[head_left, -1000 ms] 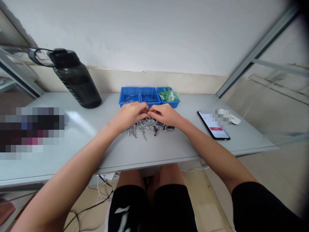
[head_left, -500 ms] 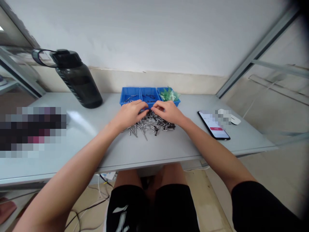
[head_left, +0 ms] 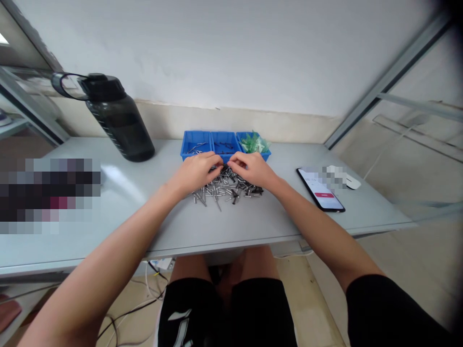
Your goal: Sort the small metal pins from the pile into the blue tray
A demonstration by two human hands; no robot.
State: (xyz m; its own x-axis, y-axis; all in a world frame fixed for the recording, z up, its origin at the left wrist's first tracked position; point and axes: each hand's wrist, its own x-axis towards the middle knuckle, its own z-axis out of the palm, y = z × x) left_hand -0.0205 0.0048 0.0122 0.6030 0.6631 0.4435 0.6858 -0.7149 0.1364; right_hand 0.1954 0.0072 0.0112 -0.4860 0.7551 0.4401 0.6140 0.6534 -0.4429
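My left hand (head_left: 200,169) bends over the back of a loose pile, its thumb and fingers curled together at the tips. Opposite it, my right hand (head_left: 251,167) is curled in a similar pinch, the fingertips of both hands close to each other. Whatever sits between the fingers is too small or hidden. The pile mixes silver rivet-like pins (head_left: 217,189) with dark screw-like pieces (head_left: 257,191). Directly behind stand three blue bins: the left bin (head_left: 191,137) has a few silver pins, the middle bin (head_left: 223,136) a few dark pieces, and the right bin (head_left: 266,156) green plastic-looking pieces (head_left: 253,143).
A dark water bottle (head_left: 121,125) stands at the back left of the grey table (head_left: 224,226). To the right lie a phone (head_left: 321,193) with its screen lit and a white mouse (head_left: 352,181). A blurred-out dark item (head_left: 47,193) is at far left. Cables (head_left: 137,303) hang below.
Both hands stay over the back of the pile, with only slight finger movement. The view has shifted a little; the bins and pile look the same.
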